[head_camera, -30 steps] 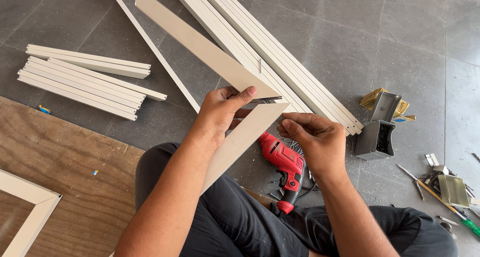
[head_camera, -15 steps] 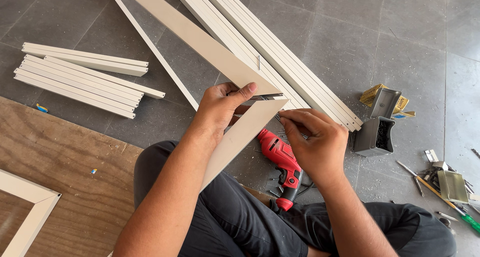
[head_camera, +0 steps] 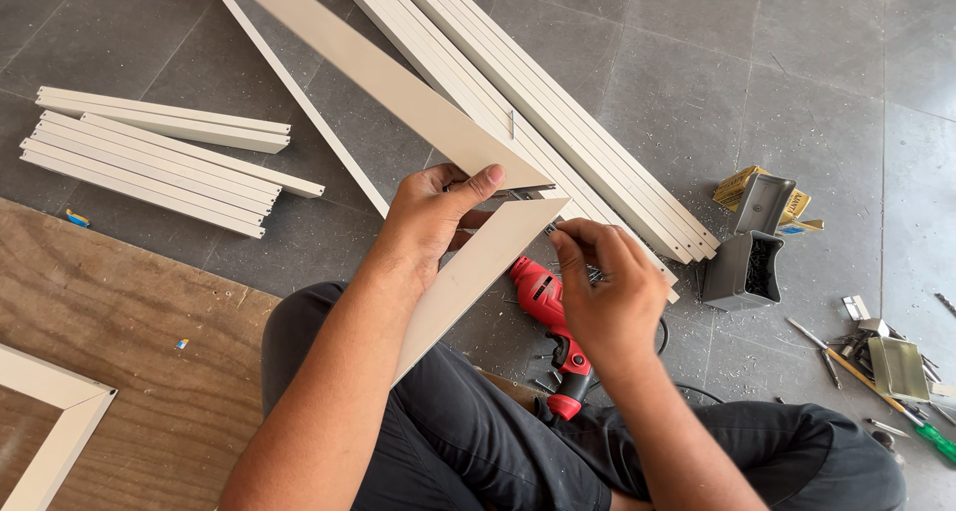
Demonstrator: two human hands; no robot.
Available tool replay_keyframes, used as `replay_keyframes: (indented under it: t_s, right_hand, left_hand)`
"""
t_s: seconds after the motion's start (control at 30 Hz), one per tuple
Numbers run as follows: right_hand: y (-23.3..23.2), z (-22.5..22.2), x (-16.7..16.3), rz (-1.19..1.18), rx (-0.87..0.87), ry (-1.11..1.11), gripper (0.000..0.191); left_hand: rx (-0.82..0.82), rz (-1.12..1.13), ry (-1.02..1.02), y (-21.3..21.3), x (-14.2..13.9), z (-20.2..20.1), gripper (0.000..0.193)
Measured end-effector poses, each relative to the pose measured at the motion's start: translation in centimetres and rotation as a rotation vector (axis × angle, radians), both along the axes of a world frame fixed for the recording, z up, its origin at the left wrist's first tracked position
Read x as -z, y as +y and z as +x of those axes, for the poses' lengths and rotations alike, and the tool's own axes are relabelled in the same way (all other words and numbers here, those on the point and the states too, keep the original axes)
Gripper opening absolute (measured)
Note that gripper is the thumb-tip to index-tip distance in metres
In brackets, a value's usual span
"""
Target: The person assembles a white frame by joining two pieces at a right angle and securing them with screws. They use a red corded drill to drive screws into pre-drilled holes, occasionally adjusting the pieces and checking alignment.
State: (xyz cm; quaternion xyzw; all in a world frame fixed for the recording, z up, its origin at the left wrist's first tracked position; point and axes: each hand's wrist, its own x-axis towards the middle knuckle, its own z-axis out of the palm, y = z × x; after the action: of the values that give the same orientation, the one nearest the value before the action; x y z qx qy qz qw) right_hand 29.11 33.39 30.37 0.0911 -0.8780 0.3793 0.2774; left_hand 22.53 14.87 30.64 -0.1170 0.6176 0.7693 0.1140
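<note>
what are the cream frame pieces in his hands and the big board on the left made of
Frame pieces: probably painted or coated metal profile, going by the smooth matte cream faces and crisp mitred ends; plastic is possible. Both the left hand and right hand hold them. Board: looks like plywood, brown, unfinished, visible grain.

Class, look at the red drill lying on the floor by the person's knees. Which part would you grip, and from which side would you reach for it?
Probably the handle, the narrower part running down to the cord. Come from above and the right: the drill lies flat on the floor, the right hand hovers over it, and the frame pieces and left hand block the left.
</note>
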Motion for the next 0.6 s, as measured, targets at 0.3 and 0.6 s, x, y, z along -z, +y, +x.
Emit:
replay_keyframes:
  t_s: [0.3, 0.6]
  right_hand:
    - [-1.4, -1.0, 0.7, -0.411, 0.004, -0.458, 0.033]
    - [7.7, -2.7, 10.1, -0.418, 0.121, -0.841, 0.049]
  left_hand:
    - [0.007, -0.010, 0.064, 0.1, 0.0, -0.1, 0.048]
    - [0.035, -0.043, 0.018, -0.5, 0.6, -0.5, 0.058]
